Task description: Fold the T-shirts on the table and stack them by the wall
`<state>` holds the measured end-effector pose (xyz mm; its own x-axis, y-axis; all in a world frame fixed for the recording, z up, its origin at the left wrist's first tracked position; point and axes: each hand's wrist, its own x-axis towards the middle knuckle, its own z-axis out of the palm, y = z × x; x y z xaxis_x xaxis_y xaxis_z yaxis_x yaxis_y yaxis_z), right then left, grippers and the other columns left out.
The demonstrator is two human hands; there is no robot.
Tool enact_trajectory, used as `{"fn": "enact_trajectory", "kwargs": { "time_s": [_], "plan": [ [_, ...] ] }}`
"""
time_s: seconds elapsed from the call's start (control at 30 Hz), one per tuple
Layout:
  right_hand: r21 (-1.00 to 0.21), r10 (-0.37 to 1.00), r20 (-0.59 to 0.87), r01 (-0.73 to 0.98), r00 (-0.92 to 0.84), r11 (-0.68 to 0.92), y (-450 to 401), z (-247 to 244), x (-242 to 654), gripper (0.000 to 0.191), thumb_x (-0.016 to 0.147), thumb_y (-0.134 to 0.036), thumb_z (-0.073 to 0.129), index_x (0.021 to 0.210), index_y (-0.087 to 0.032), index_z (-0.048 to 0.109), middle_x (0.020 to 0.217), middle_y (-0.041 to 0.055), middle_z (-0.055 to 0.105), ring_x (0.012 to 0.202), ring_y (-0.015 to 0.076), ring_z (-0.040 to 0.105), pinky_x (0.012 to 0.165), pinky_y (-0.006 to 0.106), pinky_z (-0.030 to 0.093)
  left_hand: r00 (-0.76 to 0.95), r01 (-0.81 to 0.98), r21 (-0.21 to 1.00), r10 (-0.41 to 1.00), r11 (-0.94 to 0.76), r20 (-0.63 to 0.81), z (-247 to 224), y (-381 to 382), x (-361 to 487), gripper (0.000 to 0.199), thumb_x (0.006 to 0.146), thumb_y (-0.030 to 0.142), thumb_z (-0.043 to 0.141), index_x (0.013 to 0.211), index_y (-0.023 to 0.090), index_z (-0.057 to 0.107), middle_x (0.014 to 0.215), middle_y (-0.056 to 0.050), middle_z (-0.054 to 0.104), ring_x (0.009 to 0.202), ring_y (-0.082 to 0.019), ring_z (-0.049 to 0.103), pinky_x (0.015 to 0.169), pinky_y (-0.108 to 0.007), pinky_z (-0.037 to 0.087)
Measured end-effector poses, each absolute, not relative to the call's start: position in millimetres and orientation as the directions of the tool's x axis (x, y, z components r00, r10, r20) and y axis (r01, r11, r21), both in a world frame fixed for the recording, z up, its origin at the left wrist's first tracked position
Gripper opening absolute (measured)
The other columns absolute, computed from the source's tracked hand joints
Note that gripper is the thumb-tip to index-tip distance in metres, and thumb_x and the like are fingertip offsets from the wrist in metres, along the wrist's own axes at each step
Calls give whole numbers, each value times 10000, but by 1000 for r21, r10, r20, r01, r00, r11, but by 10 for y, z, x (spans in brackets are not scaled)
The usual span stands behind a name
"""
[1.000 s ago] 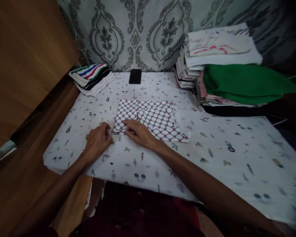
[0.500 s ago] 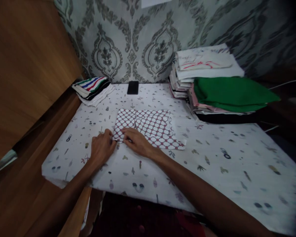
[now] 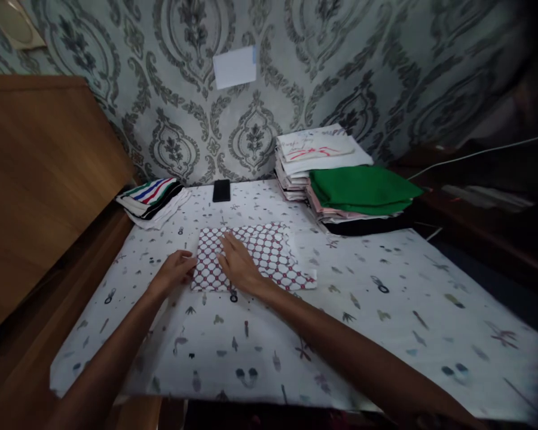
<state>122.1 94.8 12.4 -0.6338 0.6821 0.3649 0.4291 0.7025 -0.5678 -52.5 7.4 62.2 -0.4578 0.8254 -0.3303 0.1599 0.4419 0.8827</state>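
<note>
A folded cloth [image 3: 269, 254] with a white and dark red lattice print lies flat on the patterned sheet [image 3: 305, 334] that covers the table. My right hand [image 3: 240, 266] rests palm down on its left half, fingers stretched out. At the cloth's left edge is my left hand [image 3: 176, 272], its fingers loosely extended and the tips touching or almost touching the fold. Part of the print is hidden under my right hand.
Stacked folded clothes stand at the back right, topped by a green garment [image 3: 363, 188] and a white one [image 3: 316, 146]. Folded striped cloths [image 3: 155, 197] lie at the back left. Between them is a black phone-like object [image 3: 221, 190]. A wooden panel [image 3: 49, 179] borders the left side.
The view has tilted upward. My left hand has shifted from the cloth's near left corner to its left edge. My right hand has moved farther onto the cloth and flattened.
</note>
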Motion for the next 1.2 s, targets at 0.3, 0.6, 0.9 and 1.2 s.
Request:
{"fn": "enact_trajectory", "kwargs": {
  "time_s": [0.3,0.6,0.9,1.2],
  "plan": [
    [-640,758,301,467,-578,610,1022,91,1178,409,993,-292,425,1313,-89,580,1481,229,495,1436,300,397,1193,510,309,-345,174,819,813,547,-469,682,490,-459,400,507,431,824,615,196,518,444,74,445,407,-97,425,417,-219,303],
    [-959,966,-16,-269,-258,-88,1401,86,1256,521,1025,-472,302,1380,-180,550,1474,134,539,1367,223,494,1133,448,399,-322,226,885,888,407,-327,1149,772,78,356,470,345,750,648,210,473,524,84,486,425,-84,459,395,-193,327],
    [-354,831,-105,-761,-546,-544,1493,54,1950,654,972,-682,237,1105,-175,628,935,93,734,887,272,702,876,478,566,12,494,868,999,-51,52,867,1145,941,296,781,492,623,796,207,544,734,-3,611,636,-152,617,556,-268,508],
    [-291,838,-156,-786,-523,-545,1603,106,1995,667,993,-631,202,1194,-157,626,934,82,754,876,266,719,894,476,565,146,792,494,896,-359,419,177,1061,828,429,994,399,392,1324,168,538,1424,-163,553,1375,-269,468,1169,-505,351]
  ]
}}
